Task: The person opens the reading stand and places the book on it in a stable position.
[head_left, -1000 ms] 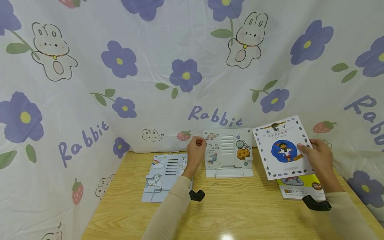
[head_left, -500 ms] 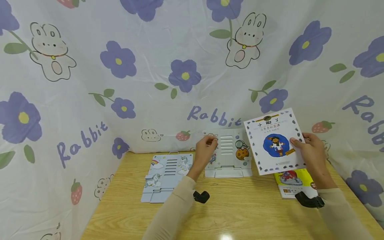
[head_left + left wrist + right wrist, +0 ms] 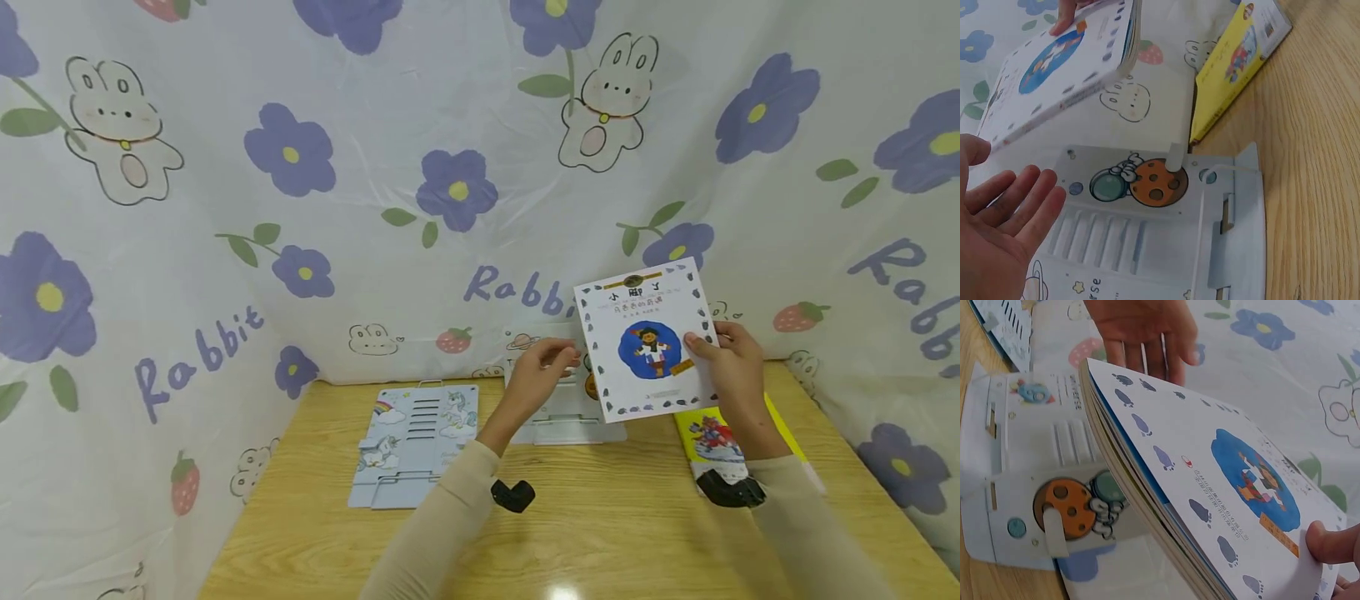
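Observation:
My right hand (image 3: 731,367) grips a white picture book (image 3: 615,392) by its right edge, thumb on the front cover; a blue round picture and footprints decorate it. The book is held up, tilted, in front of the right part of a pale metal book stand (image 3: 558,429) printed with a planet and astronaut. In the left wrist view my left hand (image 3: 1007,219) has its fingers extended, palm showing, near the book's spine side. It holds nothing, and a small gap shows between that hand and the book.
A second book stand (image 3: 412,450), with unicorns, stands left on the wooden table (image 3: 570,517). A yellow book (image 3: 708,437) lies at the right, partly behind my right arm. A curtain (image 3: 360,275) with rabbits and flowers hangs behind the table.
My right hand has carried the white picture book left and slightly up, from above the yellow book to before the astronaut stand. The left hand has moved right and its fingers have straightened.

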Demonstrator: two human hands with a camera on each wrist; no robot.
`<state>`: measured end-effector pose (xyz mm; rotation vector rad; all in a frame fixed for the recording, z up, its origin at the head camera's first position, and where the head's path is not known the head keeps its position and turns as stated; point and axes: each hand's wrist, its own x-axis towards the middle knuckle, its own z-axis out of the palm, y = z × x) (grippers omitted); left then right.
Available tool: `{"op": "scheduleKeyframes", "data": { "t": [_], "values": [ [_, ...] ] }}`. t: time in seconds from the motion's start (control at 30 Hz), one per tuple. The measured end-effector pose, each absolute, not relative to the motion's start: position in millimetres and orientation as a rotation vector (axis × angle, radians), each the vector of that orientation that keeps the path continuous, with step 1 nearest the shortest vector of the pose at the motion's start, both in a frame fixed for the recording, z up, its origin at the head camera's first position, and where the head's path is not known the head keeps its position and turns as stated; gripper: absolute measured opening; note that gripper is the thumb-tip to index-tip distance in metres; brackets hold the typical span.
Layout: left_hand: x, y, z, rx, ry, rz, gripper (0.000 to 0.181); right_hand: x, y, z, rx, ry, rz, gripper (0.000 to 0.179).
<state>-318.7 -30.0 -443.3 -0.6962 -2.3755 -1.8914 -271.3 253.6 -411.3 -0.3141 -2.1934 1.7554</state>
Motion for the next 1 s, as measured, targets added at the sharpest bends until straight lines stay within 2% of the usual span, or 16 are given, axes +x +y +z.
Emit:
{"op": "scheduleKeyframes", "data": {
  "t": [0.27,0.43,0.7,1.0],
  "values": [
    [-322,-28,-438,-0.592,-2.348,-2.012,0.045,-277,222,-414,-0.247,-2.139,1.825,0.056],
    [-321,-30,-433,-0.517,-2.324,-2.011,0.041,-282,209,-415,-0.227,-2.122,1.831,0.055],
    [-321,-37,-430,-0.478,-2.286,-1.990,0.034,-288,203,-418,-0.119,-2.138,1.842,0.054],
    [-326,-47,-430,-0.440,-2.281,-1.881,0.032,-294,205,-419,0.016,-2.200,1.752,0.043]
  ]
}}
